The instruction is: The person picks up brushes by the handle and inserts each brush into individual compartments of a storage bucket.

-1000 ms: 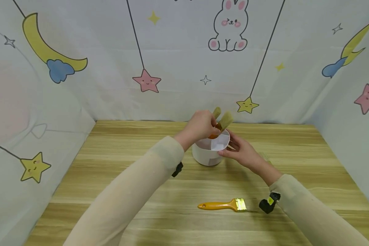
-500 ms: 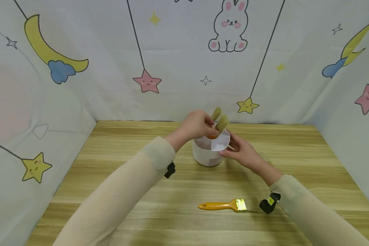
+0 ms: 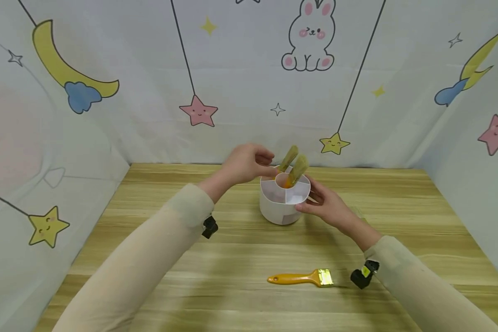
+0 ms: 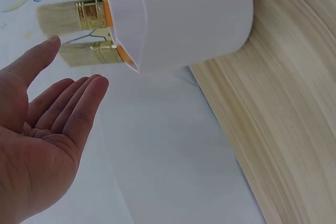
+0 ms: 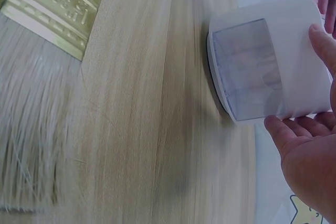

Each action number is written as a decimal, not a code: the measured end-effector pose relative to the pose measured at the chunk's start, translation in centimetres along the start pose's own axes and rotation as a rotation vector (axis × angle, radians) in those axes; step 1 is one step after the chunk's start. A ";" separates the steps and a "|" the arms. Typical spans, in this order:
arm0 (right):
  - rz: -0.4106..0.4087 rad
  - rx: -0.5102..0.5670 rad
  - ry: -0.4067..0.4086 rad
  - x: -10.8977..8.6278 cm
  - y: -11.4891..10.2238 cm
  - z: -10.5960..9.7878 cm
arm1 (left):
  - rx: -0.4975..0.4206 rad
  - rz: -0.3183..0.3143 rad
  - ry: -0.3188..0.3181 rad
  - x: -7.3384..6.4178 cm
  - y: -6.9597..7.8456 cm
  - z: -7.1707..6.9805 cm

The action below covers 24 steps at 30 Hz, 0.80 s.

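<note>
A white round desk organizer with several compartments and a clear front drawer stands on the table. Two paintbrushes stand in it bristles up: one brush in the round middle compartment, another brush toward the back. My left hand is just left of the organizer, fingers loosely bent with nothing between them; the left wrist view shows the palm bare, apart from the brushes. My right hand holds the organizer's right side between thumb and fingers.
A third paintbrush with an orange handle lies flat on the wooden table, nearer the front. Pale bristles show partly behind my right forearm. A white printed cloth hangs behind the table and along its sides.
My left hand has let go of the brush, which now stands in the middle compartment, and has moved left. My right hand stays on the organizer.
</note>
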State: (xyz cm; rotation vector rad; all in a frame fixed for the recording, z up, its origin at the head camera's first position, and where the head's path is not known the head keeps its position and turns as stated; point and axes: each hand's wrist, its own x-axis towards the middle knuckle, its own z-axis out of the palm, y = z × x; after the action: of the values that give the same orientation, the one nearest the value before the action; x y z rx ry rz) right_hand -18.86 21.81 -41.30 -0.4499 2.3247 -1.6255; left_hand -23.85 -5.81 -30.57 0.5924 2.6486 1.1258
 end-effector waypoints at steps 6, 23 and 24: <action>0.006 -0.009 -0.006 0.0 0.0 -0.2 | -0.070 0.027 0.004 -0.3 -2.3 -0.5; 0.020 -0.022 -0.011 0.3 0.3 -0.5 | -0.204 0.039 -0.190 -0.7 -7.7 -0.3; 0.021 -0.021 -0.011 0.3 0.3 -0.5 | -0.208 0.043 -0.198 -0.6 -7.9 -0.1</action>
State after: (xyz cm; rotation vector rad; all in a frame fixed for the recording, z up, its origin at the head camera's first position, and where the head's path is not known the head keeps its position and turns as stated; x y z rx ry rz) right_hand -19.37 22.22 -41.40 -0.4363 2.3325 -1.5860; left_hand -25.53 -11.10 -36.16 0.6841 2.3283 1.2638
